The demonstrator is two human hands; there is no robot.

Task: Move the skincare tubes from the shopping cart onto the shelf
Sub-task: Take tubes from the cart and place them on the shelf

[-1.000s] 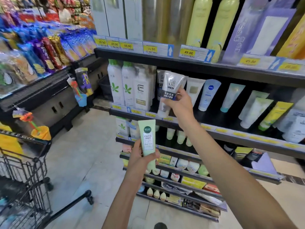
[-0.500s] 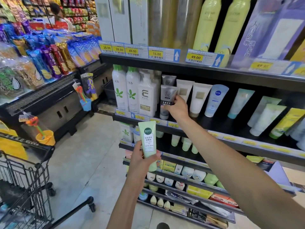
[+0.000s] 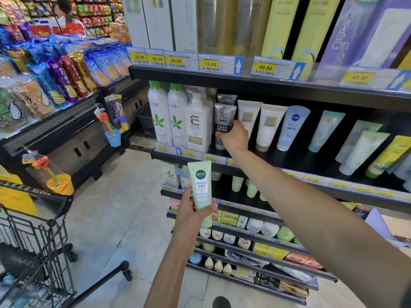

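Supermarket shelf (image 3: 278,162): right hand (image 3: 234,138) grips the grey tube (image 3: 223,121), almost placed; left hand (image 3: 191,215) holds the green tube (image 3: 201,187), unshelved.

On the shelf (image 3: 295,162), tubes crowd the back while bare board before the Nivea tube (image 3: 293,127) lies open.

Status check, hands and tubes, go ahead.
Right hand grips grey tube, standing it on shelf beside white pump bottle. Left hand holds green tube upright, off the shelf. Nothing blocking.
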